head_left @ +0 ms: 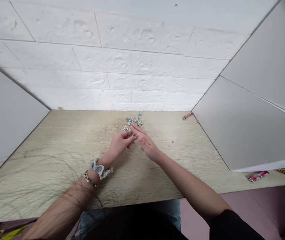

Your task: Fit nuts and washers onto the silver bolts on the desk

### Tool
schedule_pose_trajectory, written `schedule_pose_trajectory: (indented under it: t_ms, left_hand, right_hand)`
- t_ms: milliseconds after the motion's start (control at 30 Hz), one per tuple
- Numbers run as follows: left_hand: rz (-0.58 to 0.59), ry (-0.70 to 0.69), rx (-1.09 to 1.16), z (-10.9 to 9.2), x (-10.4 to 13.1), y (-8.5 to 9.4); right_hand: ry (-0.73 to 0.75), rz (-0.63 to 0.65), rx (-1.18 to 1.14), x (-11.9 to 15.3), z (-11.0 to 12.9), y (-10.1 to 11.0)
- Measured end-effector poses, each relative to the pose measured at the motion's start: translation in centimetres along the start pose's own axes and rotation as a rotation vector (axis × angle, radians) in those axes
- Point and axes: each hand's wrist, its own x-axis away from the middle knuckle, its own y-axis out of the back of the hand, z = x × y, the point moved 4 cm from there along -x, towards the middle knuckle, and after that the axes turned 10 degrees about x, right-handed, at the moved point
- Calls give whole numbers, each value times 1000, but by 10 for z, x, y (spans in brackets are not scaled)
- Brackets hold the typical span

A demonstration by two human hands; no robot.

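Several small silver screws with wide heads stand in a loose group on the pale wooden table, just beyond the hands. My left hand pinches a small silver screw, partly hidden by the fingers. My right hand meets it from the right, its fingers stretched out and close together, the fingertips at the left fingers. Whether the right fingers also touch the screw cannot be made out. One more screw stands just left of the group, beyond the left hand.
A white brick-pattern wall rises behind the table. Grey panels flank both sides. One red battery lies at the back right, another near the right front edge. Small brown specks lie right of the hands.
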Motion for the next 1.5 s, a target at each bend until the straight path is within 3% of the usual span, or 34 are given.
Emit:
schedule_pose_trajectory:
  t_ms: [133, 233, 367, 433, 600, 700, 967, 1033, 1233, 1500]
  left_hand:
    - [-48, 19, 56, -1, 0, 1]
    - [-30, 40, 57, 1, 0, -1]
    - [-46, 39, 83, 2, -1, 0]
    - [-48, 19, 92, 0, -1, 1]
    - [-40, -17, 58, -4, 1, 1]
    - [-50, -21, 59, -6, 2, 0]
    - [-97, 10, 54, -7, 3, 2]
    - [-83, 7, 57, -6, 2, 1]
    - [-36, -10, 13, -6, 3, -1]
    - [-8, 8, -45, -2, 6, -8]
  right_hand:
    - [-17, -35, -236, -1, 0, 6]
    - [-135, -241, -369, -1, -9, 17]
    - [-258, -451, -339, 0, -13, 25]
    - [-235, -441, -315, 0, -8, 22]
    - [-114, -206, -370, -1, 0, 7]
    - [-86, -159, -375, 1, 0, 5]
    - [-159, -417, -329, 3, -8, 24]
    - [-131, -404, -296, 2, -5, 23]
    - [-48, -181, -234, 2, 3, 12]
    - [-204, -401, -219, 2, -2, 30]
